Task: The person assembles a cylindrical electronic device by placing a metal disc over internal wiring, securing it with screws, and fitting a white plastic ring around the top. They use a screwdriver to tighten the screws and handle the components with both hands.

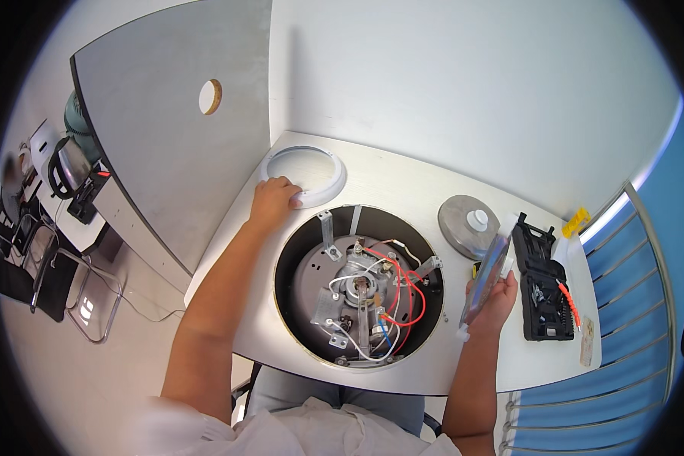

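My left hand (276,204) has its fingers curled over the near rim of a white plastic ring (334,176), which lies on the far left of the table. In my right hand (496,302) is a thin round panel (485,285) with a pale rim, stood up and seen nearly edge-on; its face is hard to make out. Between my arms sits an open round appliance body (280,308), with a dark inner wall and metal brackets. Inside it, red, white and blue wires (416,300) run around a central metal fitting (361,287).
A steel lid (456,224) with a white knob lies behind my right hand. To its right, a black tool case (536,323) lies open, with a red flexible shaft (568,300) across it. A metal railing (653,251) borders the right side; a grey partition (159,129) stands left.
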Available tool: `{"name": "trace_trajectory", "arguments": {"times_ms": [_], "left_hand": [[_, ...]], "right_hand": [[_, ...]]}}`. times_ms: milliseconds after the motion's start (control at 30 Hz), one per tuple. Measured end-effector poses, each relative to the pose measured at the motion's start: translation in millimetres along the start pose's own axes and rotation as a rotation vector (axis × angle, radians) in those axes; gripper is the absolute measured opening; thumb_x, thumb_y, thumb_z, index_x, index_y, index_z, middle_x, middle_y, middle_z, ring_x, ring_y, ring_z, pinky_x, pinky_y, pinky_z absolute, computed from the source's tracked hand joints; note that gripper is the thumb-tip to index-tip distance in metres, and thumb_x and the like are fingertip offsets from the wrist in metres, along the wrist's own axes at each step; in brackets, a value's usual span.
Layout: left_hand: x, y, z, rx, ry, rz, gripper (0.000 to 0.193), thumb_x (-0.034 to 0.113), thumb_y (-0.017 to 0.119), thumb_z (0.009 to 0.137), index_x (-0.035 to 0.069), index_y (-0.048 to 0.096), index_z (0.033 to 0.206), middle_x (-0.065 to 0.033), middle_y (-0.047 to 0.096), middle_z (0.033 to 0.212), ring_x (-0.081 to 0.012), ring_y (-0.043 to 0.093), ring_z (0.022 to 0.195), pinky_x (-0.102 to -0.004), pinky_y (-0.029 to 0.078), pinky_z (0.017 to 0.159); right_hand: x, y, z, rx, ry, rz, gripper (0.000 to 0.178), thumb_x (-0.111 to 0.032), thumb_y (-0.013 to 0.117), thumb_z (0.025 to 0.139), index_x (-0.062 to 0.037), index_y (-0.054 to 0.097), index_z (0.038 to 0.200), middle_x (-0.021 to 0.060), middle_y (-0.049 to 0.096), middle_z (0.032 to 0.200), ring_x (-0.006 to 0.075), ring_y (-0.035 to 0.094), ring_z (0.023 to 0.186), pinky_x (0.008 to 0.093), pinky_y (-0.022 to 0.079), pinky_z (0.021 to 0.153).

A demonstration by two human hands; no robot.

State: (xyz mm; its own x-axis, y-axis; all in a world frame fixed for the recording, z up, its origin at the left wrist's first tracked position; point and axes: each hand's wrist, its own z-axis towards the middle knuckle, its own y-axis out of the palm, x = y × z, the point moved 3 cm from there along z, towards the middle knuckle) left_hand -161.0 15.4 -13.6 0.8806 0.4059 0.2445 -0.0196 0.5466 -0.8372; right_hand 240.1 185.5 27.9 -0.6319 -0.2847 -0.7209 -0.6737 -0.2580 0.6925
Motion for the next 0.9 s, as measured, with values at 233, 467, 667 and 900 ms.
{"name": "trace_trajectory", "arguments": {"times_ms": [233,467,667,900], "left_hand": [[19,-22,-12,0.25,-0.112,-0.577,0.032,0.017,0.057,0.09,0.008,0.058,0.121,-0.011,0.057,0.121,-0.0249,0.051,0.115,-0.037,0.036,0.1],[59,-66,-34,0.297,-0.175,-1.211,0.032,0.022,0.045,0.098,0.002,0.055,0.12,-0.01,0.058,0.119,-0.0193,0.05,0.117,-0.0322,0.034,0.103],[58,-54,-41,0.34,0.025,-0.98,0.031,0.026,0.049,0.096,0.003,0.059,0.114,-0.0125,0.06,0.112,-0.0237,0.055,0.11,-0.0336,0.039,0.095],[71,-72,-48,0.384,0.101,-1.073,0.04,0.034,0.043,0.097,0.002,0.059,0.113,-0.0127,0.059,0.11,-0.0252,0.055,0.105,-0.0339,0.039,0.094]], "right_hand": [[0,-16,6,-0.267,0.062,0.076,0.046,-0.035,0.028,0.097,-0.0045,0.051,0.124,0.0094,0.059,0.118,0.0234,0.056,0.108,0.0365,0.043,0.096],[-5,-14,12,-0.314,0.212,0.071,0.044,-0.033,0.032,0.098,-0.0028,0.052,0.122,0.0099,0.06,0.114,0.0225,0.057,0.103,0.0364,0.045,0.092],[-41,126,-25,-0.277,-0.026,-0.334,0.035,-0.019,0.041,0.097,0.0017,0.052,0.122,0.012,0.061,0.11,0.0193,0.06,0.099,0.0316,0.048,0.088],[-6,190,-35,-0.456,0.065,-0.77,0.025,-0.013,0.046,0.094,-0.0011,0.056,0.114,0.0056,0.06,0.095,0.0103,0.056,0.084,0.0238,0.047,0.076]]}}
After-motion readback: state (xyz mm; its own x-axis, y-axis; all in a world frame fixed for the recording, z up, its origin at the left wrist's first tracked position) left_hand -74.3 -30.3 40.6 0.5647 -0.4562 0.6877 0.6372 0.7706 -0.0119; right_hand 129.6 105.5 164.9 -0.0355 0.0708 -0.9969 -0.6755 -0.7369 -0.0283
